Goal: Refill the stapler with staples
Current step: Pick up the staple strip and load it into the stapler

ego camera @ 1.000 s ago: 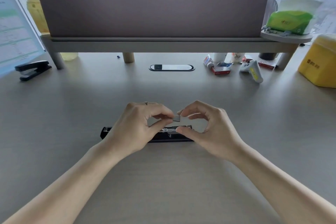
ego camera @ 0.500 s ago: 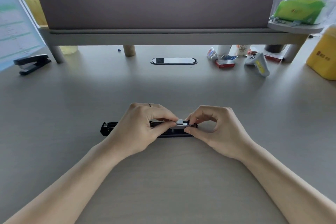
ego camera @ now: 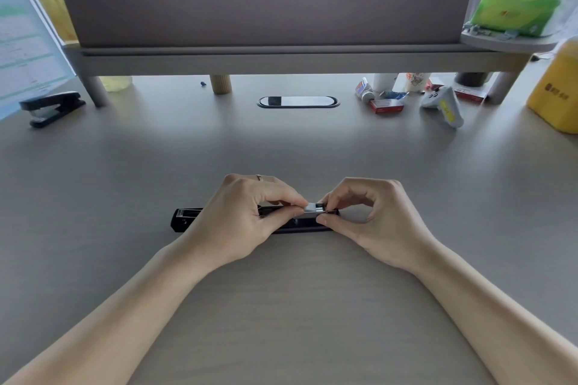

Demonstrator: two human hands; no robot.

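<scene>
A black stapler point(ego camera: 184, 219) lies opened out flat on the desk, long side left to right. A short silver block of staples point(ego camera: 311, 207) sits at the metal channel near the stapler's right end. My left hand point(ego camera: 240, 219) pinches the block between thumb and forefinger and covers the stapler's middle. My right hand point(ego camera: 372, 219) meets it from the right, thumb on the stapler's front edge and forefinger at the block's right end. How far the block sits in the channel is hidden by my fingers.
A second black stapler point(ego camera: 51, 107) sits at the far left. A red staple box point(ego camera: 386, 106), small tubes and a white controller point(ego camera: 442, 105) lie at the back right, a yellow container point(ego camera: 556, 97) beyond. A raised shelf point(ego camera: 281, 56) spans the back.
Both hands have come down with the staple block from above the stapler onto its channel. The camera has tipped closer to the desk.
</scene>
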